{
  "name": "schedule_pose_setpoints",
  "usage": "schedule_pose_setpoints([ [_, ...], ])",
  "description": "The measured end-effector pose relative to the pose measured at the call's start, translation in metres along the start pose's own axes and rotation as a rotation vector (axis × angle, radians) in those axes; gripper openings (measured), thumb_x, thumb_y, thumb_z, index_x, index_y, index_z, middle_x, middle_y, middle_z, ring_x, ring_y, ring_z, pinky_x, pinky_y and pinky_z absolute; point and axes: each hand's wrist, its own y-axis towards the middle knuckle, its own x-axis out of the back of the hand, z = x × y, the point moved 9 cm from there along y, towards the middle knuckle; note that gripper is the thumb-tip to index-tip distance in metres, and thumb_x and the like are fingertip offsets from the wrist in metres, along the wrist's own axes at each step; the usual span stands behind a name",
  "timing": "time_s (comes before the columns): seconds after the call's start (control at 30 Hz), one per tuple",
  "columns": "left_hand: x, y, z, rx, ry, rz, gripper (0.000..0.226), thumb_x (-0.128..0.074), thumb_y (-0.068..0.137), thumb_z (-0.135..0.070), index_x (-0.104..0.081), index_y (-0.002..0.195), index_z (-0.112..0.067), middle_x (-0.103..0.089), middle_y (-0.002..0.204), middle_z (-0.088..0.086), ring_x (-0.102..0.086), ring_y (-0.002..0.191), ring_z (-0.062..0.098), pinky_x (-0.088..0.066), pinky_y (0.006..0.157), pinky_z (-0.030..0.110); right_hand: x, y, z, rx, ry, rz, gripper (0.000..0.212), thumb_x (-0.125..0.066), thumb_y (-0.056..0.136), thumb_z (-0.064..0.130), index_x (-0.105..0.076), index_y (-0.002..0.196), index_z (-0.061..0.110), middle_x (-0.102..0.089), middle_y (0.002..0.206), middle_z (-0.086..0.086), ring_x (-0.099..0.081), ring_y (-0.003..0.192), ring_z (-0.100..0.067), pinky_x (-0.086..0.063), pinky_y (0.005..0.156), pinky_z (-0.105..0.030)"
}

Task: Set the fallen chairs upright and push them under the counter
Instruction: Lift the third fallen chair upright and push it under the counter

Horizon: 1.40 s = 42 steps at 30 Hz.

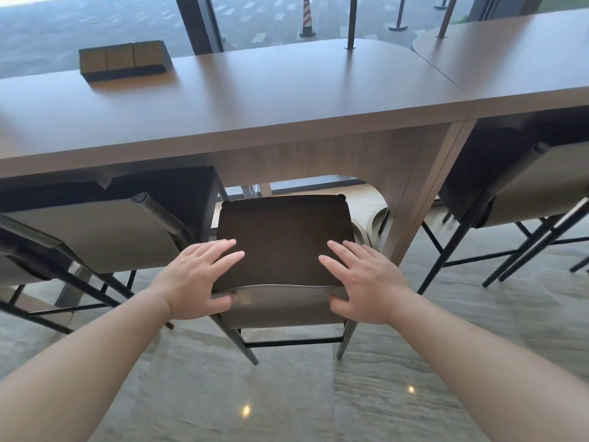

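A bar chair point(282, 237) with a dark seat and a grey-beige backrest stands upright in front of me, its seat just short of the wooden counter point(255, 100). My left hand point(197, 279) holds the backrest's left top corner, fingers straight over the seat, thumb behind the backrest. My right hand point(363, 282) holds the right top corner the same way. A second chair point(105, 231) stands upright at the left, partly under the counter. A third chair point(516, 186) stands upright at the right under the adjoining counter section.
A dark tray with three tan blocks point(124, 60) sits on the counter at the back left. A wooden support panel point(414, 193) drops from the counter just right of the middle chair. Glass windows stand behind the counter. Glossy stone floor point(287, 393) lies below.
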Motion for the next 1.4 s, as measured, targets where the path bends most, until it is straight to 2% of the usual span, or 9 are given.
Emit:
schedule_pose_setpoints([
  [0.17,0.001,0.024,0.005,-0.043,0.023,0.027,0.08,-0.053,0.078,-0.062,-0.045,0.146,-0.022,-0.041,0.153,0.006,-0.04,0.14,0.027,-0.033,0.114,0.046,-0.001,0.0,-0.011,-0.039,-0.002,0.002,0.073,-0.035,0.082,0.063,-0.033,0.147,0.031,-0.03,0.159,-0.004,-0.03,0.144,-0.03,-0.029,0.115,-0.048],
  [0.4,-0.011,0.071,0.032,-0.099,-0.02,0.108,0.085,-0.034,0.08,-0.073,-0.021,0.155,-0.033,-0.017,0.164,-0.002,-0.017,0.149,0.023,-0.018,0.121,0.044,-0.004,0.014,-0.022,-0.131,0.008,0.017,0.074,-0.028,0.082,0.064,-0.025,0.15,0.036,-0.027,0.16,-0.001,-0.025,0.146,-0.027,-0.022,0.117,-0.045],
  [0.57,-0.015,0.101,0.041,-0.196,-0.017,0.103,0.085,-0.035,0.081,-0.074,-0.019,0.155,-0.035,-0.014,0.164,-0.001,-0.015,0.149,0.024,-0.015,0.121,0.044,-0.004,0.02,-0.028,-0.203,0.01,0.03,0.073,-0.03,0.082,0.063,-0.02,0.151,0.039,-0.025,0.161,0.0,-0.025,0.146,-0.026,-0.022,0.117,-0.044],
  [0.7,-0.012,0.106,0.045,-0.286,0.015,0.033,0.084,-0.042,0.082,-0.071,-0.023,0.154,-0.03,-0.015,0.164,0.006,-0.014,0.15,0.026,-0.012,0.122,0.051,-0.002,0.028,-0.023,-0.23,-0.007,0.016,0.073,-0.034,0.082,0.062,-0.023,0.15,0.038,-0.028,0.16,0.0,-0.029,0.145,-0.025,-0.021,0.117,-0.042],
  [0.8,-0.016,0.099,0.062,-0.269,-0.002,0.015,0.087,-0.046,0.081,-0.069,-0.02,0.154,-0.029,-0.013,0.165,0.008,-0.011,0.152,0.026,-0.011,0.121,0.054,0.001,0.042,-0.008,-0.223,-0.02,0.007,0.075,-0.037,0.081,0.061,-0.029,0.15,0.033,-0.032,0.158,-0.003,-0.032,0.143,-0.026,-0.023,0.116,-0.043],
  [0.93,-0.024,0.09,0.08,-0.267,-0.043,0.02,0.089,-0.048,0.081,-0.069,-0.017,0.155,-0.03,-0.008,0.165,0.007,-0.002,0.153,0.022,-0.006,0.122,0.049,0.003,0.054,0.004,-0.219,-0.021,0.019,0.077,-0.037,0.08,0.06,-0.031,0.15,0.03,-0.032,0.158,-0.004,-0.031,0.142,-0.025,-0.023,0.117,-0.043],
  [1.17,-0.023,0.091,0.083,-0.25,-0.1,-0.006,0.086,-0.041,0.082,-0.072,-0.017,0.154,-0.032,-0.008,0.166,0.005,-0.005,0.152,0.023,-0.005,0.123,0.048,0.01,0.054,0.007,-0.285,-0.09,0.032,0.074,-0.046,0.075,0.058,-0.05,0.14,0.024,-0.051,0.144,-0.006,-0.05,0.129,-0.025,-0.04,0.106,-0.041],
  [1.3,-0.021,0.091,0.089,-0.194,-0.126,-0.016,0.087,-0.034,0.082,-0.077,-0.015,0.155,-0.033,-0.007,0.166,0.002,-0.002,0.152,0.021,0.007,0.121,0.04,0.013,0.055,0.01,-0.31,-0.104,0.028,0.072,-0.048,0.074,0.056,-0.055,0.136,0.021,-0.055,0.139,-0.009,-0.055,0.123,-0.026,-0.046,0.099,-0.042],
  [1.4,-0.024,0.089,0.09,-0.185,-0.152,-0.011,0.087,-0.031,0.082,-0.079,-0.015,0.155,-0.034,-0.006,0.166,0.001,-0.001,0.151,0.021,0.008,0.121,0.038,0.014,0.056,0.011,-0.313,-0.106,0.03,0.07,-0.051,0.071,0.056,-0.058,0.132,0.02,-0.058,0.135,-0.01,-0.057,0.119,-0.027,-0.049,0.096,-0.042],
])
